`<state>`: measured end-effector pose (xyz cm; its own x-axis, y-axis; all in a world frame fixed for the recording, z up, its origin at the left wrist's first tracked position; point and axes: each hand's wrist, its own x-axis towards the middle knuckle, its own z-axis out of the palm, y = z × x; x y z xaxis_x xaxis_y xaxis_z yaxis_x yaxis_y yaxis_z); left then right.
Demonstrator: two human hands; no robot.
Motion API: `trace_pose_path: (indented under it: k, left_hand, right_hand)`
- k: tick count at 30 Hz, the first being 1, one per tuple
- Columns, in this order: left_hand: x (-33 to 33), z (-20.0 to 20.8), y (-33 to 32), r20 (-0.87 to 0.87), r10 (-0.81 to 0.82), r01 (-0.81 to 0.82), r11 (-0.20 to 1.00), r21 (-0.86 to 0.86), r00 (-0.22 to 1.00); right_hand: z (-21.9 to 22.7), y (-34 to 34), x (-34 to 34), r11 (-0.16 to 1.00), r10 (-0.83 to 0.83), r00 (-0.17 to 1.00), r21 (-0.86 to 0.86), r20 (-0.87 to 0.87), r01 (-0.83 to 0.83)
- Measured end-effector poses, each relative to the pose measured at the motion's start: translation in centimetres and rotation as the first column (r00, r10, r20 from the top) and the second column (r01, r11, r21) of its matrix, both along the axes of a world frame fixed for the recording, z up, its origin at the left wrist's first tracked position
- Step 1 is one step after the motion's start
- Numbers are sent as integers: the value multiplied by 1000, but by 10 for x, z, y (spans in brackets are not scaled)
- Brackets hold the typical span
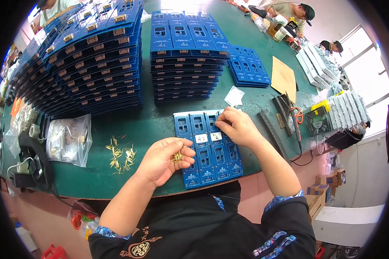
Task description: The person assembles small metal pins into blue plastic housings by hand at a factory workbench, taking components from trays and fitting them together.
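Note:
A blue circuit board panel (pixel 208 166) with several cut-out windows lies on the green table in front of me, two white labels (pixel 208 137) on its middle. My left hand (pixel 166 157) is cupped palm-up at the panel's left edge, its fingers curled around a small heap of gold pins (pixel 176 157). Over the panel's upper right part, my right hand (pixel 237 126) has thumb and forefinger pinched together close to the board. Whatever sits between those fingertips is too small to make out. More loose gold pins (pixel 120 156) are scattered on the table left of my left hand.
Tall stacks of blue boards (pixel 183 73) rise behind the panel and at the far left. A soldering iron (pixel 296 125), a small fan (pixel 317 123) and a cardboard sheet (pixel 284 77) lie to the right. A plastic bag (pixel 68 140) sits left. Other people work beyond.

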<state>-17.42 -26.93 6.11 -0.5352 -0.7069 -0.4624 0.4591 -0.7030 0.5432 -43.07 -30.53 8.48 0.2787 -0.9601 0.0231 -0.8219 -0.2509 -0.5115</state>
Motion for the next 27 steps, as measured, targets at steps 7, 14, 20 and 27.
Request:
trace_pose_path:
  k: [7,14,20,27]
  left_hand:
    - [-1,1,1,0,-18,18,1000,-16,1000]
    - [0,-3,1,-24,-23,22,999,-34,999]
    - [-1,0,1,-26,-28,27,999,-23,999]
    - [0,2,1,-16,-61,61,997,-41,998]
  right_hand:
    - [1,0,1,1000,21,999,-19,-28,-21]
    - [0,5,7,966,122,975,-204,-185,-159]
    - [-2,13,-2,927,116,990,-349,-79,-136]
    - [-2,16,-1,918,119,989,-369,-87,-143]
